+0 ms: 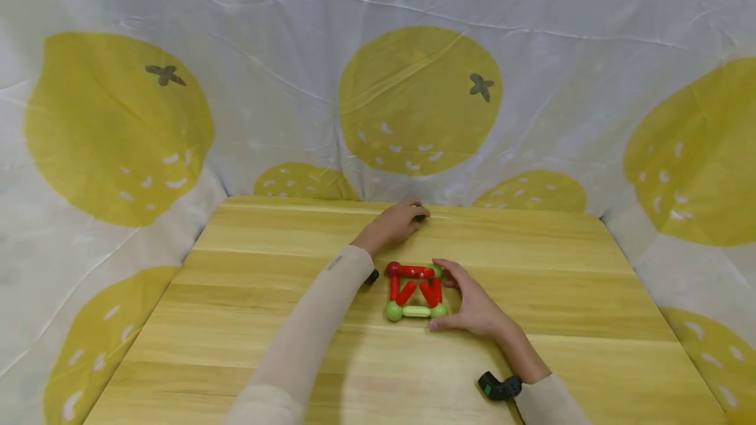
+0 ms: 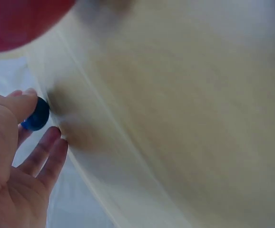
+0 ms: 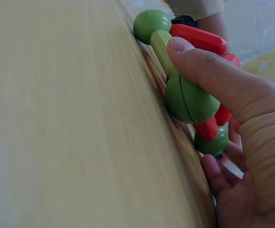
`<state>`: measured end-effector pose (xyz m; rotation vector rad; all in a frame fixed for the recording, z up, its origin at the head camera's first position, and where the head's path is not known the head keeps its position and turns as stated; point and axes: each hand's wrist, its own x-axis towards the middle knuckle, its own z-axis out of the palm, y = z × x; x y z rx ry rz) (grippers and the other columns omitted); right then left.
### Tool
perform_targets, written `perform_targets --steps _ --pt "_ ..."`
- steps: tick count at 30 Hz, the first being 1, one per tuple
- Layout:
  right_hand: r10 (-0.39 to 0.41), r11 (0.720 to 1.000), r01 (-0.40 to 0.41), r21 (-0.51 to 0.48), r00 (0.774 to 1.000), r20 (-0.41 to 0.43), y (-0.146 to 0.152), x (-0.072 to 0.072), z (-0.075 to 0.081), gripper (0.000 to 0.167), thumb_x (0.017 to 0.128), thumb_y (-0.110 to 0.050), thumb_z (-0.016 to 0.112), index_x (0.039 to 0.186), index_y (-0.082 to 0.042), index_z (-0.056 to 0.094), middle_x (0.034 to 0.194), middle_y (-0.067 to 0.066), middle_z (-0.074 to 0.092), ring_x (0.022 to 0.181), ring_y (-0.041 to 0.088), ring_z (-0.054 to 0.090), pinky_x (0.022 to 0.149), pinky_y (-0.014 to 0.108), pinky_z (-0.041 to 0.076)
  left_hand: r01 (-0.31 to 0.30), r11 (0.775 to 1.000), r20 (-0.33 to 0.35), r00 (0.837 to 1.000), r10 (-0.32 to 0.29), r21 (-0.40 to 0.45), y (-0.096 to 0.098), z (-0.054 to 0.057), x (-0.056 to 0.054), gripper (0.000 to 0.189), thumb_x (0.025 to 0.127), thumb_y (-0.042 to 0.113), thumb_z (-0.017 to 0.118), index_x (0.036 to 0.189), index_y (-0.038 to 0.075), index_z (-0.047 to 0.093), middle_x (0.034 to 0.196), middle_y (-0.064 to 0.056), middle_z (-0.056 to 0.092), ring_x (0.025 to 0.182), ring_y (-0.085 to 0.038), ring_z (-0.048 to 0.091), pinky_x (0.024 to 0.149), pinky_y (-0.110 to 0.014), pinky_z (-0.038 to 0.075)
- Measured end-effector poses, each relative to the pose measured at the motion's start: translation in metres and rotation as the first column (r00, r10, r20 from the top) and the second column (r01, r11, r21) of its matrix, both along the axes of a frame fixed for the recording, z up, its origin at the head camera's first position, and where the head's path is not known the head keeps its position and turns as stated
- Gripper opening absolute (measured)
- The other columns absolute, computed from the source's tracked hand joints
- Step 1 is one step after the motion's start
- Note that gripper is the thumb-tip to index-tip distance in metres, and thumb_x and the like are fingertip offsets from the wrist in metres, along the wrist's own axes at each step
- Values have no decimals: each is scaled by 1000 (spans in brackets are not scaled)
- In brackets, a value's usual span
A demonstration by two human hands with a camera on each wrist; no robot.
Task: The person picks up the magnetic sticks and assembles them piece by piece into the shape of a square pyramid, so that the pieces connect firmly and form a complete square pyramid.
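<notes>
My left hand (image 1: 394, 223) is at the far side of the table, pinching a dark blue ball (image 2: 37, 115) between thumb and fingers, with the other fingers spread beside it. Nearer me lies a toy frame of building rods and balls. A pale green rod (image 1: 416, 311) joins its two near green balls, and a dark red ball (image 1: 392, 269) marks the far left corner. Two red rods slant inward from the near corners. My right hand (image 1: 472, 303) holds the frame's right side, thumb by the near green ball (image 3: 190, 99), fingers at the far green ball (image 3: 211, 141).
The wooden table (image 1: 283, 228) ends at a hanging cloth (image 1: 283, 97) printed with yellow fruit, which also runs along both sides. A black wrist strap (image 1: 499, 387) is on the right wrist, and another dark wrist device (image 1: 371, 277) shows at the left cuff.
</notes>
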<state>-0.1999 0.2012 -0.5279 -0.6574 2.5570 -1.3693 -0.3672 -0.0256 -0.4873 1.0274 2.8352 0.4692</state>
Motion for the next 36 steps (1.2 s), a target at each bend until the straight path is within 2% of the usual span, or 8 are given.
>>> perform_targets --steps 4,9,12,16,23,27,31,36 --pt "0 1000 1 -8 1000 6 -2 -1 -1 122 62 -49 99 161 -26 31 158 -4 39 132 22 53 114 46 45 -13 999 7 1000 13 52 -15 1 6 30 106 21 59 135 16 66 137 -4 62 128 -23 59 113 -37 46" --pt "-7 1000 7 -1 1000 6 -2 -1 -4 122 62 -49 99 161 -26 32 157 -2 41 131 22 53 114 45 45 -81 979 121 991 60 185 -37 -5 12 41 102 25 67 141 12 62 141 -6 64 132 -24 58 115 -39 45" --pt "-15 1000 15 7 1000 4 -2 -1 -3 121 62 -48 99 161 -25 32 156 0 42 130 22 54 113 46 45 -126 945 186 980 71 301 -45 -5 20 40 100 26 70 136 9 66 136 -8 67 123 -24 65 108 -38 52" --pt "-27 1000 27 3 1000 -3 -2 -1 -1 120 62 -47 99 160 -23 34 154 0 44 129 22 54 113 47 46 -154 883 226 972 56 443 -54 -3 34 41 97 25 74 133 8 68 131 -8 70 114 -22 70 100 -34 57" --pt "-33 999 33 7 999 -25 -4 -3 0 120 62 -48 99 159 -22 35 156 -1 42 131 21 53 113 45 46 -206 791 289 957 39 576 -67 3 65 46 94 31 77 134 11 68 119 -3 74 106 -15 70 97 -30 58" --pt "-28 999 29 13 999 -32 -7 -3 0 120 62 -50 98 160 -22 35 157 -2 41 134 20 51 113 44 46 -179 755 278 961 -4 631 -71 7 86 40 93 30 79 130 18 71 122 0 73 106 -14 71 98 -31 58" --pt "-27 1000 27 9 999 -32 -9 -3 1 120 62 -50 99 159 -22 35 156 -2 43 134 19 50 114 44 45 -137 740 257 965 -49 658 -73 8 104 40 92 30 79 129 20 71 127 1 72 110 -13 71 101 -35 57" --pt "-26 1000 27 10 999 -36 -11 -3 1 120 62 -49 99 160 -21 35 156 -3 43 135 20 50 114 48 44 -114 746 250 966 -73 657 -72 10 121 39 91 33 80 129 26 72 127 5 72 113 -13 69 105 -42 55"
